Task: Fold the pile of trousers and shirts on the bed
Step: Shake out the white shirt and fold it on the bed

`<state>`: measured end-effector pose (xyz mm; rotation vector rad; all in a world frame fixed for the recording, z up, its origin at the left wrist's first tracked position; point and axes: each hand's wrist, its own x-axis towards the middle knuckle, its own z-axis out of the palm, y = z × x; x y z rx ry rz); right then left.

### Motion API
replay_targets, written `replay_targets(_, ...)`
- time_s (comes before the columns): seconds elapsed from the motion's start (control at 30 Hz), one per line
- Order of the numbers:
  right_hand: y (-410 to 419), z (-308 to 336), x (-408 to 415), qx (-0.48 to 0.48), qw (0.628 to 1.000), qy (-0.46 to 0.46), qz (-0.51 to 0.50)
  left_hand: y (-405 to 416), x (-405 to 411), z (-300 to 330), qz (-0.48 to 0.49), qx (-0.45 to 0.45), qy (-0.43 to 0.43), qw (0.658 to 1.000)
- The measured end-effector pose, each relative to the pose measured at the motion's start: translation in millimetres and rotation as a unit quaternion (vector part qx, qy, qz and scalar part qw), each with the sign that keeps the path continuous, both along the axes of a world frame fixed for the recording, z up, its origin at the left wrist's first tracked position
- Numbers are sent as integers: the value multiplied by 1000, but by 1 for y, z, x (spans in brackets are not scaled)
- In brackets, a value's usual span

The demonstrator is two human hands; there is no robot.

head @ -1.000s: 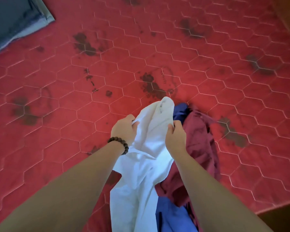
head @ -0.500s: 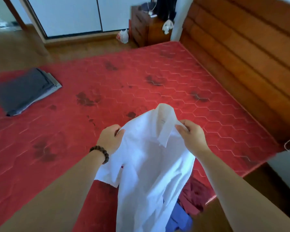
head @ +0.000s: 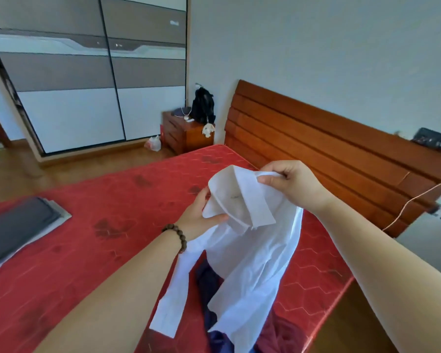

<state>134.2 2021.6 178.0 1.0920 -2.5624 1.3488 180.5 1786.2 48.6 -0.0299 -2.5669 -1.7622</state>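
Now both hands (head: pixel 294 186) pinch white shirt (head: pixel 250 253) collar.

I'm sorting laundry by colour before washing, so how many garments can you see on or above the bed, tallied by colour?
White: 1, the white shirt held up by the left hand and right hand
Dark blue: 1, the dark blue garment under it
Maroon: 1, the maroon garment at the bed edge
Grey: 1 folded grey stack, layers uncountable
Total: 4
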Motion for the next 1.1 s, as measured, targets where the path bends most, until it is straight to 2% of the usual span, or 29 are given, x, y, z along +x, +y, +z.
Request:
replay_targets(0.13,39,24,2,-23,998,17,-49,21,-3,24,-10,-34,53,998)
replay_targets(0.33,91,40,5,-54,980,24,-190,48,-14,82,-44,12,95,994)
replay_targets(0.47,100,50,8,-58,943,57,-322,81,-22,133,20,-20,172,985)
replay_targets(0.57,93,55,15,-87,920,91,-372,110,-23,165,75,-30,231,970)
replay_targets(0.67,80,57,26,-157,920,76,-351,132,-19,184,81,-15,262,961)
replay_targets(0.8,68,59,39,-222,943,10,-246,149,-10,189,17,8,286,958)
replay_targets(0.97,62,64,49,-234,960,-44,-148,155,-5,186,-46,-6,250,967)
replay_targets(1.1,65,72,50,-229,964,-93,-101,153,-3,184,-66,28,215,974)
